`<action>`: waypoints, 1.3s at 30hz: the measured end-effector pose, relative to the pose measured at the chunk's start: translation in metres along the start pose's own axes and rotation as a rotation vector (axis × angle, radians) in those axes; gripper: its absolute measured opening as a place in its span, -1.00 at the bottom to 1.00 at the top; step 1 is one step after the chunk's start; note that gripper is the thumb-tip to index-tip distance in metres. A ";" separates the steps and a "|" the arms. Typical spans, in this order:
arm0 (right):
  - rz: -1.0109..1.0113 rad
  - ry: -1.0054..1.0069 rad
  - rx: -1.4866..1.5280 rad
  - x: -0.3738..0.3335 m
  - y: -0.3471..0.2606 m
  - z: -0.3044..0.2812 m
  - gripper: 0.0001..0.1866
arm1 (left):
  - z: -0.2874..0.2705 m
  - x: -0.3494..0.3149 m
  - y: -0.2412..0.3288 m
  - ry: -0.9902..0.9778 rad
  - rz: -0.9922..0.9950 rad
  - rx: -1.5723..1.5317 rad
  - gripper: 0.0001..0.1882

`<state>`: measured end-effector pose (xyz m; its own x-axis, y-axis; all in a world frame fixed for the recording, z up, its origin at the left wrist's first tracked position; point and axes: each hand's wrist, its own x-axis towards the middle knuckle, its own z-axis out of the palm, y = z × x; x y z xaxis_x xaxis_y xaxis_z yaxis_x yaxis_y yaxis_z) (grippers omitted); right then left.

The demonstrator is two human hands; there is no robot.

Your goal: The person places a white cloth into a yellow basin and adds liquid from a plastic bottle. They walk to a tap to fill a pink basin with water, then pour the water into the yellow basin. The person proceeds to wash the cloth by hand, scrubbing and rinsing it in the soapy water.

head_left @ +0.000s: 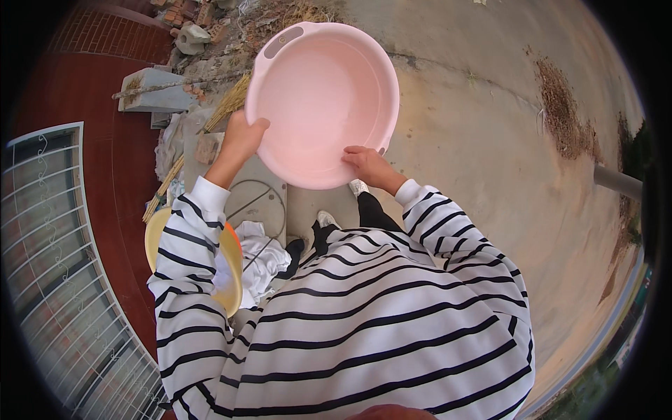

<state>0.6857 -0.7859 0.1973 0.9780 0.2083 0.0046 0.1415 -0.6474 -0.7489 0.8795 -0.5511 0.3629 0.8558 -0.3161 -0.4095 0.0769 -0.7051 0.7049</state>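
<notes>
A round pink plastic basin [318, 105] is held up in front of me, its inside facing me and nothing in it. My left hand [245, 136] grips the rim at its lower left, thumb on the inner side. At the lower right, my right hand [371, 166] closes over the rim with its fingertips inside the basin. One slotted handle shows at the basin's upper left. Below my left forearm stands a yellow basin [154, 234], partly hidden by my sleeve. White cloth [260, 259] lies beside it.
On the left are a barred window [52, 266] and a red wall [115, 210]. A straw broom [227, 103] leans near a pale block [157, 89] and rubble [192, 38]. Concrete ground [476, 161] stretches right, with a brown scattered heap [560, 108] and a pole [616, 180].
</notes>
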 end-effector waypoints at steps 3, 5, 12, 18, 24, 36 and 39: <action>0.075 0.140 -0.178 -0.010 -0.008 -0.026 -0.63 | 0.006 0.005 0.010 0.088 -0.015 -0.166 -0.64; 0.030 0.184 -0.003 -0.016 -0.038 -0.019 -0.59 | 0.012 0.006 0.021 0.138 0.010 -0.202 -0.66; 0.154 0.394 -0.341 -0.026 0.007 -0.069 -0.33 | -0.002 0.016 -0.006 0.065 -0.275 -0.611 -0.54; 0.153 0.526 -0.230 -0.018 -0.011 -0.057 -0.22 | -0.012 0.004 -0.027 0.051 -0.322 -0.725 -0.49; 0.202 0.452 -0.144 -0.012 -0.014 -0.056 -0.23 | -0.003 -0.010 -0.022 0.069 -0.283 -0.693 -0.52; 0.733 0.671 1.423 -0.007 -0.006 -0.094 -0.71 | 0.019 -0.034 -0.015 0.134 -0.224 -0.857 -0.53; 0.706 0.615 1.250 0.007 -0.013 -0.099 -0.71 | 0.021 -0.036 -0.015 0.134 -0.196 -0.816 -0.54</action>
<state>0.7063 -0.8483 0.2731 0.7435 -0.3864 -0.5459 -0.2629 0.5817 -0.7698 0.8368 -0.5423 0.3546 0.8380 -0.1218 -0.5319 0.5308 -0.0439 0.8463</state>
